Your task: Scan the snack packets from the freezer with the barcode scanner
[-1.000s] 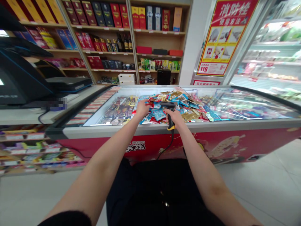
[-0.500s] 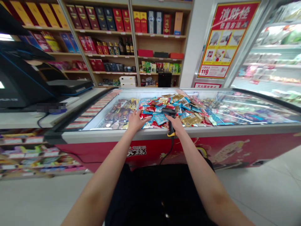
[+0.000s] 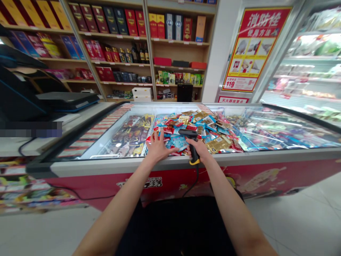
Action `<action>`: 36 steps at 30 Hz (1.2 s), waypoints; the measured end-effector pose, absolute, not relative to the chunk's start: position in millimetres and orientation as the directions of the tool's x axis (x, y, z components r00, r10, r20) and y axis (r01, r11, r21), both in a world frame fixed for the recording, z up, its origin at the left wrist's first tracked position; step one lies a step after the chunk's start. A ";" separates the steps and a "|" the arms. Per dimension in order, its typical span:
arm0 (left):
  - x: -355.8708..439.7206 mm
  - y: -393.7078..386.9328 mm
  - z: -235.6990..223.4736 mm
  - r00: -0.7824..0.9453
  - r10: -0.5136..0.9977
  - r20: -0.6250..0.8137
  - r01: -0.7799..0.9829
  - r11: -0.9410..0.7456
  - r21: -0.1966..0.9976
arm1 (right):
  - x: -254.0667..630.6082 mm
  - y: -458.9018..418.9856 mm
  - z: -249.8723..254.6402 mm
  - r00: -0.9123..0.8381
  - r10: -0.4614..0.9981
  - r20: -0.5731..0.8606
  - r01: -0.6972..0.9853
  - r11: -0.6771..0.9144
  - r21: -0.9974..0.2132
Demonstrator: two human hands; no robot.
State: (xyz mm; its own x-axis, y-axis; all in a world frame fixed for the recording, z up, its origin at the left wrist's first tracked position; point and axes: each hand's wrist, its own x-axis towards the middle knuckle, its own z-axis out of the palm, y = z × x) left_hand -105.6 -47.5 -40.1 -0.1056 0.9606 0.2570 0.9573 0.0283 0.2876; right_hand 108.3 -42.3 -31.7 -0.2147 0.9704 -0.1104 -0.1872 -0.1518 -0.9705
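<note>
My left hand (image 3: pixel 158 146) lies with its fingers spread over the near left part of a heap of small snack packets (image 3: pixel 183 124), red, blue and gold. Its fingers seem to rest on the packets, though the exact contact is hard to tell. In my right hand (image 3: pixel 199 149) is a black and yellow barcode scanner (image 3: pixel 193 144), held upright by its handle with the head pointing left over the heap. A black cable (image 3: pixel 195 177) hangs from the scanner's base down the freezer's front. The heap sits on the glass top of a chest freezer (image 3: pixel 239 158).
Frozen goods (image 3: pixel 130 133) show through the glass left of the heap. On the left counter (image 3: pixel 77 121) stand a dark checkout machine (image 3: pixel 18 92) and a flat black device (image 3: pixel 66 99). Behind the freezer are shelves of boxes and bottles (image 3: pixel 142 53); a lit refrigerated display (image 3: pixel 306 74) stands at the right.
My left hand has spread its fingers wider and turned them forward over the packets. The right hand keeps the scanner in nearly the same place. The whole view has shifted slightly.
</note>
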 end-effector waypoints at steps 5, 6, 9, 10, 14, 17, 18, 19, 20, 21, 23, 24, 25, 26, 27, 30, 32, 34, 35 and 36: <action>-92.0 -41.6 -41.8 -0.067 0.981 0.185 0.973 0.023 0.229 | 107.6 -38.9 -27.7 -0.236 0.961 -0.145 -0.203 -0.195 -0.959; -91.3 -39.1 -42.1 -0.058 0.983 0.171 0.974 0.019 0.224 | 107.5 -38.0 -26.5 -0.237 0.959 -0.156 -0.204 -0.206 -0.957; -90.5 -30.3 -42.7 -0.038 0.986 0.161 0.977 0.003 0.212 | 108.9 -33.8 -23.1 -0.233 0.955 -0.184 -0.215 -0.235 -0.948; -90.3 -27.2 -42.5 -0.038 0.986 0.163 0.978 0.003 0.208 | 110.0 -31.7 -22.1 -0.235 0.953 -0.189 -0.221 -0.242 -0.945; -88.7 -15.4 -38.8 -0.037 0.989 0.143 0.981 0.008 0.196 | 114.2 -20.2 -19.5 -0.244 0.952 -0.187 -0.248 -0.248 -0.937; -89.4 -4.8 -34.8 -0.026 0.992 0.126 0.981 0.001 0.192 | 113.9 -9.6 -18.0 -0.245 0.954 -0.176 -0.263 -0.239 -0.935; -90.5 -0.4 -34.0 -0.020 0.992 0.125 0.982 -0.004 0.191 | 113.0 -6.0 -17.4 -0.244 0.956 -0.165 -0.263 -0.229 -0.937; -91.9 4.3 -33.4 -0.012 0.992 0.123 0.982 -0.012 0.189 | 111.9 -2.6 -16.5 -0.243 0.958 -0.151 -0.259 -0.214 -0.942; -93.6 9.5 -33.1 -0.002 0.993 0.121 0.983 -0.021 0.185 | 110.8 0.6 -15.5 -0.242 0.960 -0.137 -0.251 -0.199 -0.947; -95.4 14.9 -33.0 0.007 0.993 0.121 0.983 -0.029 0.180 | 109.7 3.7 -14.4 -0.241 0.962 -0.128 -0.237 -0.186 -0.953; -99.1 26.3 -32.8 0.027 0.992 0.127 0.983 -0.049 0.174 | 107.9 9.9 -12.1 -0.236 0.964 -0.121 -0.212 -0.172 -0.962; -100.9 32.3 -32.5 0.037 0.991 0.130 0.983 -0.060 0.175 | 107.2 13.1 -11.1 -0.231 0.965 -0.123 -0.205 -0.171 -0.964; -102.4 38.3 -32.1 0.047 0.990 0.132 0.981 -0.071 0.178 | 106.5 16.6 -10.3 -0.222 0.967 -0.125 -0.200 -0.171 -0.965; -103.9 44.4 -31.6 0.058 0.989 0.133 0.979 -0.082 0.184 | 105.8 20.4 -9.7 -0.210 0.969 -0.128 -0.198 -0.171 -0.965; -105.2 50.4 -30.9 0.070 0.989 0.132 0.977 -0.095 0.191 | 104.8 24.4 -9.4 -0.198 0.971 -0.130 -0.197 -0.169 -0.966; -109.5 66.9 -28.1 0.110 0.986 0.129 0.967 -0.135 0.214 | 101.3 35.7 -9.1 -0.182 0.975 -0.127 -0.203 -0.163 -0.965; -113.3 75.5 -25.0 0.133 0.984 0.118 0.962 -0.156 0.224 | 99.5 40.7 -7.6 -0.183 0.976 -0.122 -0.212 -0.160 -0.964; -118.3 81.8 -19.3 0.144 0.985 0.089 0.958 -0.162 0.237 | 98.8 42.6 -2.8 -0.200 0.970 -0.140 -0.209 -0.182 -0.961; -121.2 84.4 -15.1 0.147 0.986 0.076 0.954 -0.162 0.253 | 98.8 42.8 1.4 -0.212 0.964 -0.158 -0.200 -0.201 -0.959; -124.3 87.0 -9.9 0.152 0.986 0.068 0.946 -0.165 0.279 | 98.8 42.9 6.9 -0.232 0.956 -0.178 -0.182 -0.222 -0.958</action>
